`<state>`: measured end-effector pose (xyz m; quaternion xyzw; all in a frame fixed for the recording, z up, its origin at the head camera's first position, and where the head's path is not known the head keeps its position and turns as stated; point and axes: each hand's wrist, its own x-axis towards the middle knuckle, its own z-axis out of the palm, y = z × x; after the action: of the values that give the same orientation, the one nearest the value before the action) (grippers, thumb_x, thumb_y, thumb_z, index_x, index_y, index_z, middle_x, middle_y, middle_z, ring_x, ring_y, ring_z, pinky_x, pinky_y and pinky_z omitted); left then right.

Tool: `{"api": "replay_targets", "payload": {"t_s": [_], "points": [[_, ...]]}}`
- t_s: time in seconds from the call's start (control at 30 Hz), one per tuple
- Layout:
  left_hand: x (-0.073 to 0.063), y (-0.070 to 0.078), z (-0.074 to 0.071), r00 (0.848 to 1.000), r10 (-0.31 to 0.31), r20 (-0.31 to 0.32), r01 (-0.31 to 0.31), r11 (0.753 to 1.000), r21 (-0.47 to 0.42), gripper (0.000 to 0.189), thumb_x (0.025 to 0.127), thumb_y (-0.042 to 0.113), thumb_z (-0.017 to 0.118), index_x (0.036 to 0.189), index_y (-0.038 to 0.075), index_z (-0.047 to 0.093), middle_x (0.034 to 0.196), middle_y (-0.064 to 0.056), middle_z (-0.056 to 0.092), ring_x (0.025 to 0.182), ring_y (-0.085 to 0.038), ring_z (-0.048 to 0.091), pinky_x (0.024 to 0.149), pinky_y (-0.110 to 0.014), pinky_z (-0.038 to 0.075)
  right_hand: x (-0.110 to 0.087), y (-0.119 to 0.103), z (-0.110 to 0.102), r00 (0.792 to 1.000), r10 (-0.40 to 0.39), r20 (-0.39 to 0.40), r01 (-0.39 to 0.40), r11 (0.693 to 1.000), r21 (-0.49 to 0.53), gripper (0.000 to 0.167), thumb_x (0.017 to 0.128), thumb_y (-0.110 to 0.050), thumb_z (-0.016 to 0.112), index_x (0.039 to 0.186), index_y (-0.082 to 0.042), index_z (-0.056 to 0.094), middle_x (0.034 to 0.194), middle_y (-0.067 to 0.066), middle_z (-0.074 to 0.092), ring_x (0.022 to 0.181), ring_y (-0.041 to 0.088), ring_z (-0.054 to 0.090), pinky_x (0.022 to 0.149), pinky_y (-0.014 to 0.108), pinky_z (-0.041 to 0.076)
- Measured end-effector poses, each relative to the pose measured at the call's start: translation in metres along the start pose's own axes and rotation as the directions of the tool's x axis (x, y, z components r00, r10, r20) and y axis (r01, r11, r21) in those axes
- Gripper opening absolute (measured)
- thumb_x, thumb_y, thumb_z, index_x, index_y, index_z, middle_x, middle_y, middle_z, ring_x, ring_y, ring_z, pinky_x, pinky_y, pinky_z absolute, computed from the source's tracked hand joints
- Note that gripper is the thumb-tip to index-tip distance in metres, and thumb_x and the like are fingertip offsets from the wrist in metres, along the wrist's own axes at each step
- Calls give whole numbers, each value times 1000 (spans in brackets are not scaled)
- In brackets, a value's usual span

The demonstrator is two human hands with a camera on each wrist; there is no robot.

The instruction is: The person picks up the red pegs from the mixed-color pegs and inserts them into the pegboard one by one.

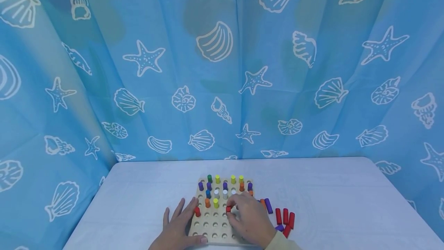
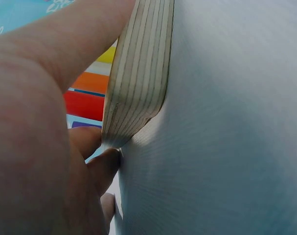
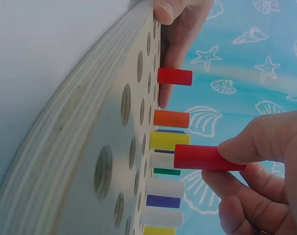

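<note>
A wooden pegboard (image 1: pixel 215 236) with rows of round holes lies on the table, its back half set with colored pegs. My right hand (image 1: pixel 250 217) pinches a red peg (image 3: pixel 202 157) between thumb and fingers, just above the board's holes. Along the board's left edge rests my left hand (image 1: pixel 178 225), fingers spread and thumb on the front left corner. Close to its fingertips a red peg (image 1: pixel 197 211) stands in the left column. An orange peg (image 1: pixel 207 203) and a yellow peg (image 1: pixel 216 203) stand in the row behind.
Right of the board lie several loose red pegs (image 1: pixel 285 216), with a purple peg (image 1: pixel 268 206) and an orange peg (image 1: pixel 263 203) nearer its edge. The white table (image 1: pixel 138 188) ends at a blue curtain (image 1: pixel 222 88) with shell prints.
</note>
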<state>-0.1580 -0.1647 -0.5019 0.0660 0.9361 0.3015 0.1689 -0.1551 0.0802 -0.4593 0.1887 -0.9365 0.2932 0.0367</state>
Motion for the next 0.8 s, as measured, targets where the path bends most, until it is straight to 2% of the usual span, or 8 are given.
{"api": "replay_targets", "payload": {"t_s": [0.2,0.57,0.8], "points": [[0,0,1,1000,-1,-3,1,1000,1,120,67,72,78,159,13,30,162,-13,33,152,-44,8,111,-74,-13,1,-4,3,1000,-20,0,20,1000,11,12,89,-24,76,97,-20,68,88,-14,64,77,3,50,69,24,53],[1,-2,0,1000,7,2,-7,1000,8,119,68,73,77,159,13,29,161,-14,34,151,-45,9,110,-75,-11,6,-12,10,1000,-10,19,9,999,45,12,90,-25,76,98,-21,68,88,-12,63,75,4,48,67,22,50],[0,-1,-1,1000,21,-15,-21,999,30,117,69,71,78,159,13,30,161,-13,35,151,-45,12,110,-77,-8,10,-14,16,999,-40,17,39,999,34,14,91,-26,75,102,-19,69,89,-12,64,77,2,50,70,24,53]]}}
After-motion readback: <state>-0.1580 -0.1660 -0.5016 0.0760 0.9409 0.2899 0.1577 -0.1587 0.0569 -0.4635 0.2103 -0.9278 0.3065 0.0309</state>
